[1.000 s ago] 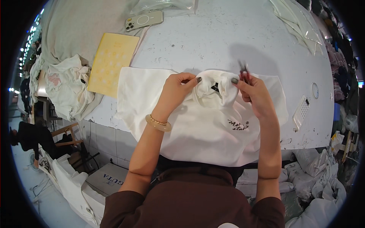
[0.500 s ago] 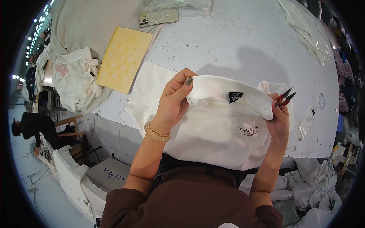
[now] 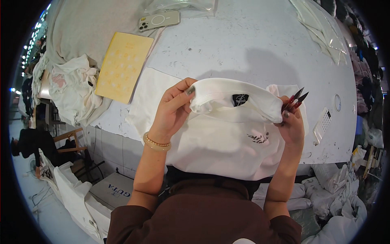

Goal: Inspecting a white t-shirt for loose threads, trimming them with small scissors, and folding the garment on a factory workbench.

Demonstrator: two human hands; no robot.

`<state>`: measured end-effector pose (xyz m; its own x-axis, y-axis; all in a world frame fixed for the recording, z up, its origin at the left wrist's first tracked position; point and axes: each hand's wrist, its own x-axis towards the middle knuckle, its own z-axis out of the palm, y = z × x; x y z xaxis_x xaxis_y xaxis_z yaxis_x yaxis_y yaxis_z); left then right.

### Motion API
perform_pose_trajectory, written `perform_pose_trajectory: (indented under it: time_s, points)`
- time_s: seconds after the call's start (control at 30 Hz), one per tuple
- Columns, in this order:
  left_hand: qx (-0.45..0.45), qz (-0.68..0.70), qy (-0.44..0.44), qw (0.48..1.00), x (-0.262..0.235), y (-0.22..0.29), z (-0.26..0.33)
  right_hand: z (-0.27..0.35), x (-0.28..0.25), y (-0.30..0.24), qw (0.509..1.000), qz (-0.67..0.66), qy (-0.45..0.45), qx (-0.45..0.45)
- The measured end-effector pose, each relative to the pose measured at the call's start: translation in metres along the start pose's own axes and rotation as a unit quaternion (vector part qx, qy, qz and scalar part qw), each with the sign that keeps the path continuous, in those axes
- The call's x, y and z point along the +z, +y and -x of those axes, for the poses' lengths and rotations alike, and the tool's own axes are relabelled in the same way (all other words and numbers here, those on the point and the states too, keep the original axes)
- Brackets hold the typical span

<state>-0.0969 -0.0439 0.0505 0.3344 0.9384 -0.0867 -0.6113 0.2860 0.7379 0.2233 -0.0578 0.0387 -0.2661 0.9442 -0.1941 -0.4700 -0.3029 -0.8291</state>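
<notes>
I hold a white sweatshirt [image 3: 227,138] up off the white table [image 3: 243,44], its collar stretched between both hands. A small black label [image 3: 239,99] shows inside the neckline and a dark embroidered mark [image 3: 258,138] sits on the chest. My left hand [image 3: 172,110] pinches the collar's left side. My right hand [image 3: 291,122] grips the collar's right side together with red-handled thread snips [image 3: 294,99], whose blades point up and to the right.
A yellow booklet [image 3: 122,67] and a phone [image 3: 159,20] lie at the table's back left. White garments [image 3: 75,89] pile at the left edge, more fill the lower right [image 3: 337,203]. Clear plastic bags [image 3: 325,32] lie at the back right, a small white grid piece [image 3: 323,122] to the right.
The sweatshirt lay flat on the table a second ago. Both hands have lifted its collar toward me and spread it apart; the snips stayed in my right hand.
</notes>
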Motion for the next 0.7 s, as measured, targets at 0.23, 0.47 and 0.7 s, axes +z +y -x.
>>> perform_pose_trajectory:
  time_s: [0.23, 0.47, 0.7]
  points:
    - [0.194, -0.518, 0.072, 0.83, 0.016, 0.006, -0.017, -0.018, 0.032, -0.026, 0.899, 0.411, 0.12, -0.089]
    - [0.292, -0.553, 0.287, 0.725, 0.016, -0.005, -0.065, -0.075, 0.057, -0.013, 0.692, 0.58, 0.346, -0.255]
    - [0.171, -0.706, 0.314, 0.611, -0.101, 0.04, -0.005, -0.052, -0.045, -0.035, 0.762, 0.539, 0.317, -0.17]
